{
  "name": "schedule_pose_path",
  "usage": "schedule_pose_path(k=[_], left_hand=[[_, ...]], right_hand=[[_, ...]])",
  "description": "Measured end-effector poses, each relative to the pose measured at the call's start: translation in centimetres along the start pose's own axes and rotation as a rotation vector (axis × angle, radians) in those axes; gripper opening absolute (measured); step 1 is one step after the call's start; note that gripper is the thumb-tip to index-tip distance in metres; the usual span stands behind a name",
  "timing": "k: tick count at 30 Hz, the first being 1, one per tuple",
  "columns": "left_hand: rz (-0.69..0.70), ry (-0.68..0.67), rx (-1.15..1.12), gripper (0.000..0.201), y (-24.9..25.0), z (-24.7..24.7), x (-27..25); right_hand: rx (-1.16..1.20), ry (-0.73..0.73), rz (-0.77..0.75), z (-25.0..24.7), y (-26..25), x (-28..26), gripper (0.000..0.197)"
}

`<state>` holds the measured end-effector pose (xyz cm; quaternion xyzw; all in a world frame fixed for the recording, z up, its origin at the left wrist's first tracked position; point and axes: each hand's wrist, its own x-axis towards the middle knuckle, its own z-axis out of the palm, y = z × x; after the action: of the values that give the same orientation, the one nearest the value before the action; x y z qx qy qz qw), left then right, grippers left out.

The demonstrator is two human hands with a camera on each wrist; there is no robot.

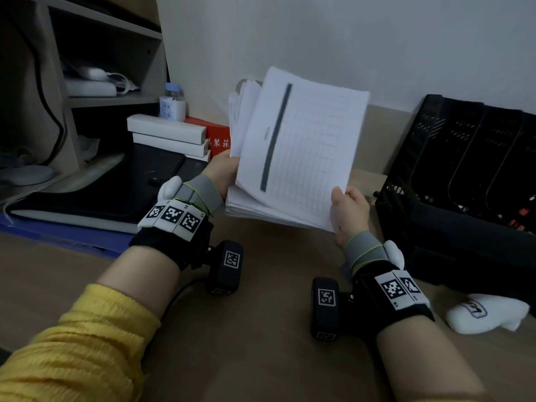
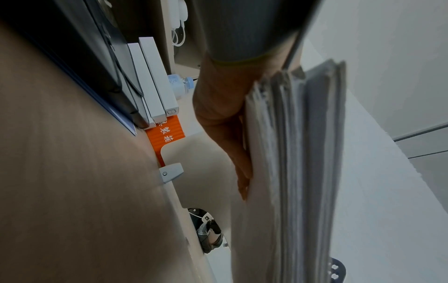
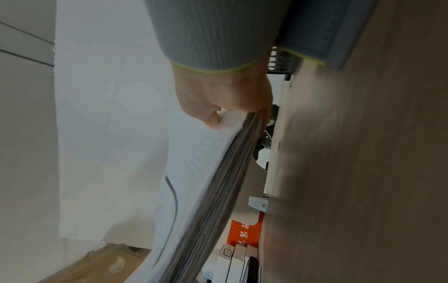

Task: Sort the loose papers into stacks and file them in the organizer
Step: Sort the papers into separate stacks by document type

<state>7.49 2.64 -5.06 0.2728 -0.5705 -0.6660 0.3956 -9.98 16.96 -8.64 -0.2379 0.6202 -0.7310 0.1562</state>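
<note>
A thick stack of white papers [image 1: 295,158] is held tilted above the wooden desk, its top sheet a printed grid with a dark bar. My left hand [image 1: 223,172] grips the stack's left edge, with the fingers [image 2: 240,159] flat along its underside. At the near right corner my right hand [image 1: 346,210] pinches the stack, thumb [image 3: 213,120] on the top sheet. The sheet edges [image 2: 298,153] are uneven in the left wrist view, and the stack [image 3: 201,201] looks blurred in the right wrist view. A black mesh file organizer [image 1: 464,175] with several slots stands at the right.
White boxes [image 1: 168,134] and an orange box [image 1: 217,137] are piled left of the papers, with a small bottle [image 1: 173,103] on top. Dark flat items [image 1: 95,195] lie on the desk at left below a shelf unit [image 1: 87,68]. A white cloth item [image 1: 487,313] lies near my right wrist.
</note>
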Motion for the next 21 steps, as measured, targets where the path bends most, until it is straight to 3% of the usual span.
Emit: schedule_pose_path(k=[10, 17, 21], left_hand=[[-0.021, 0.052, -0.007, 0.035, -0.5, -0.5, 0.6], [-0.001, 0.076, -0.058, 0.031, -0.5, -0.9, 0.8], [0.004, 0.08, -0.059, 0.029, -0.5, -0.9, 0.6]], right_hand=[[0.22, -0.058, -0.074, -0.1, -1.4, -0.5, 0.016], [0.588, -0.054, 0.029, 0.0, -2.0, -0.2, 0.013], [0.541, -0.019, 0.131, 0.0, -1.9, 0.1, 0.013]])
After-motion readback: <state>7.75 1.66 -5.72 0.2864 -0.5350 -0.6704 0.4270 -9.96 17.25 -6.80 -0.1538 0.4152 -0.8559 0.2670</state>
